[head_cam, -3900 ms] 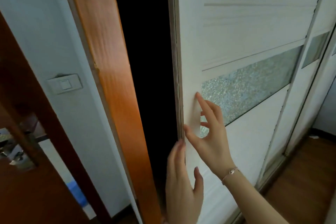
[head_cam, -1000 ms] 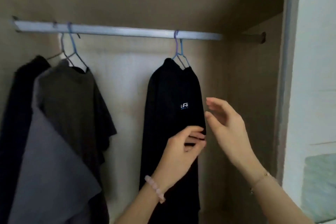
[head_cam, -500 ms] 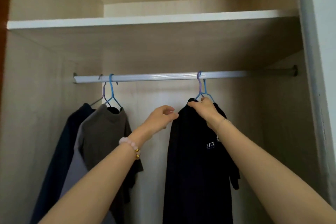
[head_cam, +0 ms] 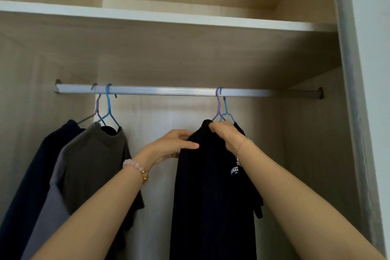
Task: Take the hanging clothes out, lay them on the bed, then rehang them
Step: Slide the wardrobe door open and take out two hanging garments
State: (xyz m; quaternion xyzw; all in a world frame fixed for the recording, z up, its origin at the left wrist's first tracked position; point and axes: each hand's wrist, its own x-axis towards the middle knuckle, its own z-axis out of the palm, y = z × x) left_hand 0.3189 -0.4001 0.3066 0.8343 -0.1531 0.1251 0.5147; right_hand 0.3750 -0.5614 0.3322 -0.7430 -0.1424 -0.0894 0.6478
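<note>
A black shirt (head_cam: pixel 213 186) with a small white logo hangs at the right of the silver rail (head_cam: pixel 168 91). A purple hanger (head_cam: pixel 218 105) is hooked over the rail there, and a blue hanger (head_cam: pixel 226 110) beside it sits below the rail. My right hand (head_cam: pixel 226 133) grips the shirt's collar just under those hangers. My left hand (head_cam: pixel 173 145) holds the shirt's left shoulder, thumb on the front. At the left of the rail hang a brown-grey shirt (head_cam: pixel 92 167) on a blue hanger (head_cam: pixel 108 107) and a dark navy garment (head_cam: pixel 35 175) on a purple hanger (head_cam: pixel 96 105).
A white shelf (head_cam: pixel 168 18) runs above the rail inside the wooden wardrobe. The sliding door's white frame (head_cam: pixel 358 112) stands at the right edge. Bare back panel shows between the two groups of clothes.
The wardrobe door was slid open and both hands rose to the black shirt. Since half a second ago my left hand has closed onto its left shoulder; the right stays at the collar.
</note>
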